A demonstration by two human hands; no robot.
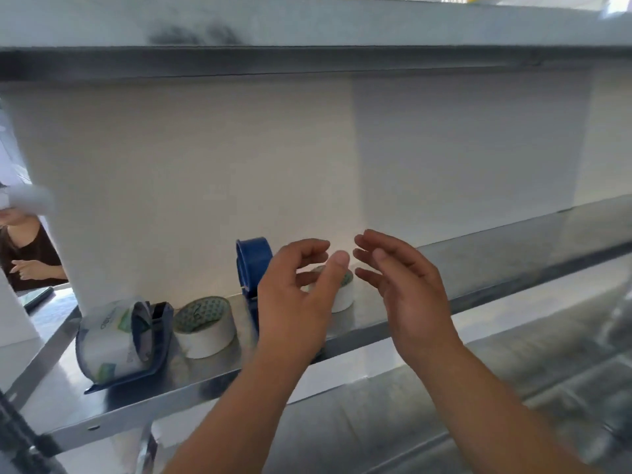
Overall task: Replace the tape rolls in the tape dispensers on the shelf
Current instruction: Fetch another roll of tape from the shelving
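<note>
Tape roll [343, 292] on shelf [212, 388] beside upright blue dispenser [253, 265], behind empty, loosely spread left hand [297, 295] and right hand [407, 285]: best pinched by rim, then lifted clear.

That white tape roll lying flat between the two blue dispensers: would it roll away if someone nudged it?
Probably not: the white tape roll lies on its flat face, so it should slide on the smooth metal shelf rather than roll. It looks stiff and fairly light. Tipped on edge, it likely would roll.
</note>
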